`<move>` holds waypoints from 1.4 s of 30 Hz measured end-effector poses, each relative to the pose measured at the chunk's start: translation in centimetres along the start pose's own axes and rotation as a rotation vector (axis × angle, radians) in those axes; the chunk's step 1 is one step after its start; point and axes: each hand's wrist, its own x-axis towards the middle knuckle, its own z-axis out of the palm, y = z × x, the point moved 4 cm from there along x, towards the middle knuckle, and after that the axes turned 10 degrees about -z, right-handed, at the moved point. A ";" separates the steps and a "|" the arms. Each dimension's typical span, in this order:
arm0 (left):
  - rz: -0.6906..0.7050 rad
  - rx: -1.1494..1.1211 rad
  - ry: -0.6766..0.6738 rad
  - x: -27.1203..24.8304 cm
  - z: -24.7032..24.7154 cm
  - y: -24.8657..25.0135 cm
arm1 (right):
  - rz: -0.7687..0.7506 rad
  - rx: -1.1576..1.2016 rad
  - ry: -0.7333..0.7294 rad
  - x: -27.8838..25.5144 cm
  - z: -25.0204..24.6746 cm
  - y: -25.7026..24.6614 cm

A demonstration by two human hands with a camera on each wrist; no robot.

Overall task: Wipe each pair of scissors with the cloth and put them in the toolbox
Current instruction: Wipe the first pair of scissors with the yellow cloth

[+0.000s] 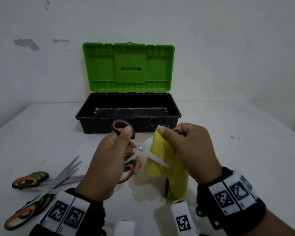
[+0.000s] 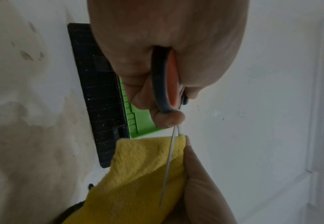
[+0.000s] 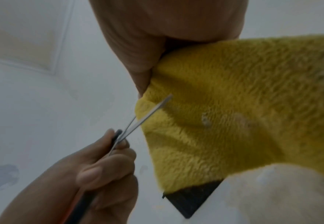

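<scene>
- The left hand (image 1: 107,160) grips the red-handled scissors (image 1: 140,149) by the handles, thumb on the upper loop and fingers curled round the lower one, with the blades spread apart in a V.
- The right hand (image 1: 189,150) pinches the yellow cloth (image 1: 167,169) between thumb and fingers, folded over the upper blade; the lower blade lies bare across the front of the cloth, and the cloth's tail hangs toward the bench (image 1: 245,150).
- Both hands are held above the bench, near its front edge and about midway along it, just in front of the toolbox (image 1: 128,113).
- Judged from this, the step in hand is the wiping of this first pair: one blade is wrapped, the other not yet.
- The next move likely calls for drawing the cloth along the wrapped blade toward its tip, fingers kept off the cutting edge, then the same on the bare blade.
- After that the blades would need closing before the pair goes forward over the toolbox's front wall.
- The toolbox stands toward the back edge at the middle, its green lid (image 1: 129,67) upright against the wall; no scissors show inside its black tray.
- Orange-handled scissors (image 1: 41,189), seemingly two pairs overlapping, lie at the front left corner of the bench, untouched and waiting for the cloth.
</scene>
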 end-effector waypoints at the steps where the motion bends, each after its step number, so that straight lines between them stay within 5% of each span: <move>1: 0.005 0.006 0.002 0.1 -0.1 0.0 | -0.023 0.005 -0.015 -0.2 0.2 -0.3; 22: 0.021 -0.028 -0.009 -0.4 -0.4 0.6 | -0.010 0.029 0.019 0.2 -0.7 -0.8; 28: 0.071 -0.019 0.039 -0.8 -0.8 1.2 | 0.085 0.067 0.156 1.7 -3.7 0.9; 36: 0.176 0.125 0.088 -0.8 0.3 1.4 | -0.132 0.000 -0.108 0.6 -1.0 -2.2; 42: 0.362 0.344 0.137 -1.3 1.1 1.8 | -0.128 -0.041 -0.196 -1.1 2.5 -2.7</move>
